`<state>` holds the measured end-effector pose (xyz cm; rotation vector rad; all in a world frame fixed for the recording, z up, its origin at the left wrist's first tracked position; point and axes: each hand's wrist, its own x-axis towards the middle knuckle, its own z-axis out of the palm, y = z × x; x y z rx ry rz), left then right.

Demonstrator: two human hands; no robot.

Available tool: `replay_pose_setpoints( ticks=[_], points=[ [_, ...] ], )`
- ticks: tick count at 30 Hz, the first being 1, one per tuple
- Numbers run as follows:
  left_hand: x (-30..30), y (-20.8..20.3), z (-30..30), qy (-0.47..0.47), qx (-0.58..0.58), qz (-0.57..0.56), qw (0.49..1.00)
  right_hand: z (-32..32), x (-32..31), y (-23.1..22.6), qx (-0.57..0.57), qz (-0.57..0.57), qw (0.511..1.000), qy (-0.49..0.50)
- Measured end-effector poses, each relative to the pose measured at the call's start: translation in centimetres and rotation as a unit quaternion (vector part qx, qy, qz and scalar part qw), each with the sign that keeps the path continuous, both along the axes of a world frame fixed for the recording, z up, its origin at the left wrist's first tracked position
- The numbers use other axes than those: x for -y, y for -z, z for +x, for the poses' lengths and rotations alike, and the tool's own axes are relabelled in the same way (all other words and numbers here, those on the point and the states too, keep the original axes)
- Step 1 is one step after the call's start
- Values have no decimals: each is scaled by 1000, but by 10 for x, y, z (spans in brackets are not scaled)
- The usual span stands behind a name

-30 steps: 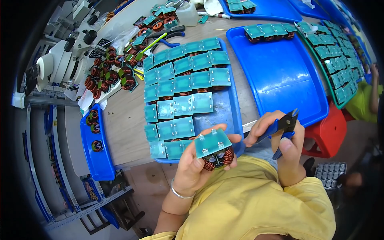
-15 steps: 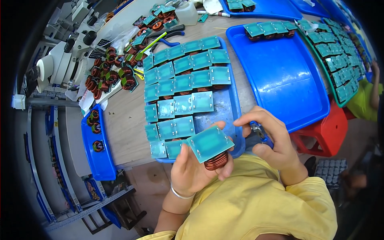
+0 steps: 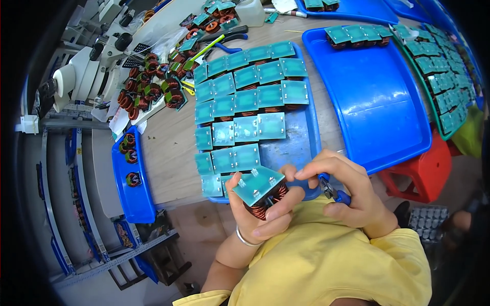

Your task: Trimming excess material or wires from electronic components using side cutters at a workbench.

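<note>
My left hand (image 3: 253,224) grips a copper-wound coil (image 3: 259,210) fixed to a square green circuit board (image 3: 255,184). The board is tilted, with small metal pins standing near its corners and the coil hanging beneath. In my right hand (image 3: 360,196) are small blue-handled wire cutters (image 3: 329,189), the jaws toward the board but apart from it. Its index finger stretches toward the board's right side. Just beyond both hands lies a blue tray (image 3: 298,145) with rows of similar boards (image 3: 247,102) on coils, their green faces up.
Right of that tray is another blue tray (image 3: 380,107) with several boards at its far end. A green tray (image 3: 445,135) of boards stands farther right, above a red stool (image 3: 426,173). Loose coils (image 3: 148,86), pliers (image 3: 224,36) and a microscope (image 3: 76,76) occupy the far left.
The board in my left hand has turned and tilted, showing more of the coil underneath. My right hand has shifted slightly, still holding the cutters. The whole view has moved a little.
</note>
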<state>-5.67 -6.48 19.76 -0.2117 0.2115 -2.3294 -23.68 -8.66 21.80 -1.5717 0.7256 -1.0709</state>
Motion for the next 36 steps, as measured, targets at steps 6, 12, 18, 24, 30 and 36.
replay_pose_setpoints(
  ticks=[6,12,18,24,30,36],
  points=[
    [1,-2,-3,26,-67,13,997,1,0,1,8,-15,1000,-12],
    [1,5,1,40,-54,-2,998,1,-4,4,13,3,1000,-10],
    [2,7,-4,35,-107,-14,993,1,-5,5,15,-2,1000,-13],
    [1,-1,-1,-21,37,-53,998,-3,-5,-1,-14,-3,1000,-3],
    [-3,-24,-7,-155,522,-174,820,-20,2,-13,-185,-94,978,25],
    [-7,-14,-2,-314,651,-238,649,-23,-2,-20,-301,-139,943,9]
  ],
)
